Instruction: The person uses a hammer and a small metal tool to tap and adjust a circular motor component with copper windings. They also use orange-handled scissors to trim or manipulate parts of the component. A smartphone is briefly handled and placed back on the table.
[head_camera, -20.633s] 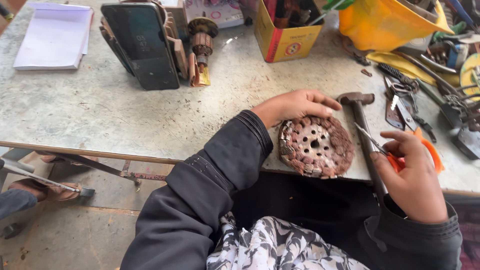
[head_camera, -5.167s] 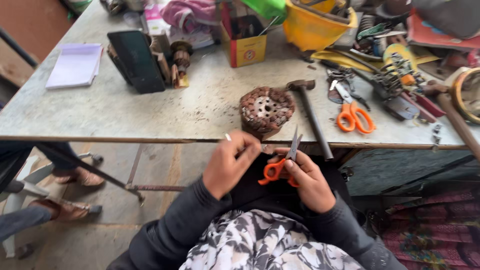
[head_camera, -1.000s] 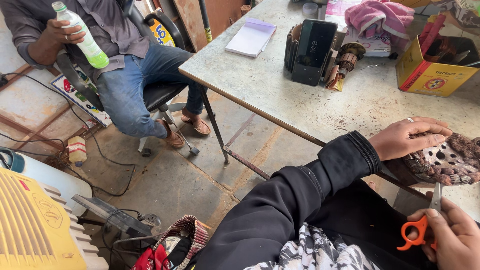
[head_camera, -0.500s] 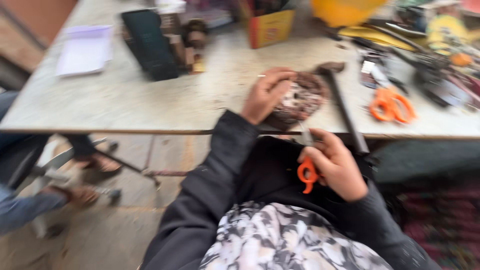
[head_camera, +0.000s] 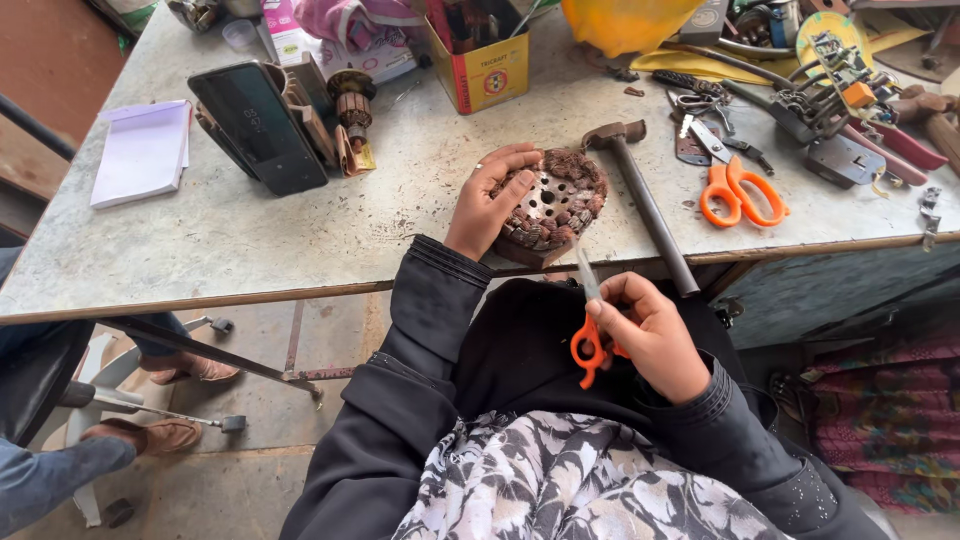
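Presently: left hand (head_camera: 490, 200) is gripping the round copper-wound stator (head_camera: 555, 205) at the table's (head_camera: 300, 240) near edge; right hand (head_camera: 650, 335), fingers curled shut around orange-handled scissors (head_camera: 590, 320), is aiming blades up. Step judged: trimming windings; next calls for bringing the tip to the coil.

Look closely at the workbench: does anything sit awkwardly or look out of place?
Yes. The hammer lies with its handle end past the table edge. The wound round coil part under the left hand also sits at that edge, partly overhanging. The right hand holds orange scissors.
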